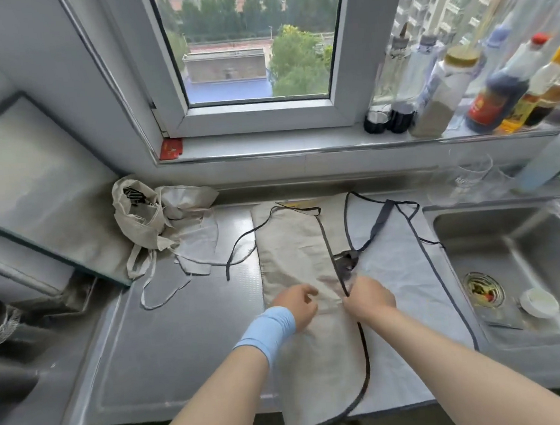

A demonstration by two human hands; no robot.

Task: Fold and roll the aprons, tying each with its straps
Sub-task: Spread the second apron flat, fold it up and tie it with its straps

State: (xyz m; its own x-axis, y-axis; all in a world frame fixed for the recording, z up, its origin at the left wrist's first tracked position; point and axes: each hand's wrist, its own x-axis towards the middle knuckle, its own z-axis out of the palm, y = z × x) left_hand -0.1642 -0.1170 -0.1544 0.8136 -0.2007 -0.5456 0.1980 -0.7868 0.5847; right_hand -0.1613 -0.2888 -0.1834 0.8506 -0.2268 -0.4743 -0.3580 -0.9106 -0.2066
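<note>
— Where's the apron (pixel 294 244)?
— Flat on the worktop (pixel 181 337) beside the sink (pixel 525 243), one half folded over.
— The hands?
— Right hand (pixel 369 297) pinches its dark edge; left hand (pixel 296 306) curls on the cloth, grip unclear.

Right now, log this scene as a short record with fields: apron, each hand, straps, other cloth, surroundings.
apron: beige apron flat on the steel counter, partly over a pale cloth; its near end hangs over the front edge
left hand: fingers curled on the apron, grip unclear
right hand: pinches the apron's dark trim
straps: dark strap loose on the counter, untied
other cloth: crumpled cloth pile at back left
surroundings: sink at right
</note>
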